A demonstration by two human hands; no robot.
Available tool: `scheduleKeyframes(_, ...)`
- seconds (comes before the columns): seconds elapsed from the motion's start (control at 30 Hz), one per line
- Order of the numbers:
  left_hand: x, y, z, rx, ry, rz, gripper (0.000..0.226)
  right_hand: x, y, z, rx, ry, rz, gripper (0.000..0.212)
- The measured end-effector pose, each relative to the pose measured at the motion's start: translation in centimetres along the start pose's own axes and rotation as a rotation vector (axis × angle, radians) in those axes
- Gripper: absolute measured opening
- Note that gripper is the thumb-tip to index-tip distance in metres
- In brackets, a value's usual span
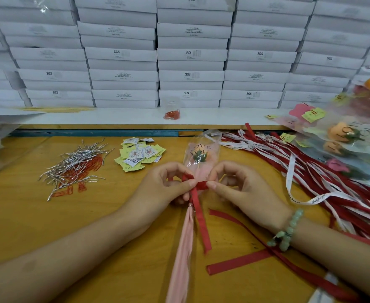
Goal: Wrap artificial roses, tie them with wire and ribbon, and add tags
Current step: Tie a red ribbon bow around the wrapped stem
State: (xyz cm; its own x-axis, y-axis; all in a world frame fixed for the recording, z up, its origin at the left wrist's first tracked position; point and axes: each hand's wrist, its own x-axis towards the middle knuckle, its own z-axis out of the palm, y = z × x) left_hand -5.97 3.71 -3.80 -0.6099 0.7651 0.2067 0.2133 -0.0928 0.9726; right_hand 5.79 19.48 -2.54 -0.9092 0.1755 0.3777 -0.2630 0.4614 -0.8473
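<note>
A wall of stacked white boxes [190,53] fills the far side from ten to two o'clock, above the wooden table [37,215] that spreads across the near half. At three o'clock a heap of red and white ribbons [310,171] trails toward the near right corner, and beyond it, at two o'clock, lie finished wrapped roses [343,132] in clear sleeves. At the centre the wrapped rose [201,154] lies with its bloom toward twelve o'clock and its pink wrap tail [184,248] running to six o'clock. The left hand [164,184] and right hand [238,186] meet at its neck, each pinching a loop of the red ribbon [198,206] between thumb and forefinger; the ribbon's ends hang toward five o'clock. At nine o'clock lies a pile of silver wire ties [79,158] mixed with red clips, and at eleven o'clock, just beside it, a pile of tags [140,154]. A small bag of red clips [172,113] sits at twelve o'clock on the white ledge. A green bead bracelet [289,230] circles the right wrist.
</note>
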Motion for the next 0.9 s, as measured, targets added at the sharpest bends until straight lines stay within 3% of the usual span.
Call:
scheduleKeyframes(0.2,-0.1,0.1,-0.1,-0.096,-0.011,-0.001,0.016,-0.4,-0.6,0.1,-0.033,-0.010,-0.041,0.006)
scheduleKeyframes(0.4,-0.3,0.5,0.2,-0.111,-0.020,-0.013,0.022,-0.5,-0.6,0.3,-0.258,0.009,-0.097,0.008)
scheduleKeyframes(0.5,-0.4,0.7,0.3,-0.103,-0.035,0.006,0.017,-0.5,-0.9,0.2,-0.300,0.061,-0.130,0.019)
scheduleKeyframes(0.67,-0.6,1.1,0.5,-0.045,-0.078,0.060,0.011,-0.4,-1.2,0.4,-0.306,0.001,-0.112,0.032)
scheduleKeyframes(0.9,-0.7,1.2,0.5,0.017,-0.045,0.097,0.012,-0.5,-1.3,0.7,-0.423,-0.029,-0.169,0.027)
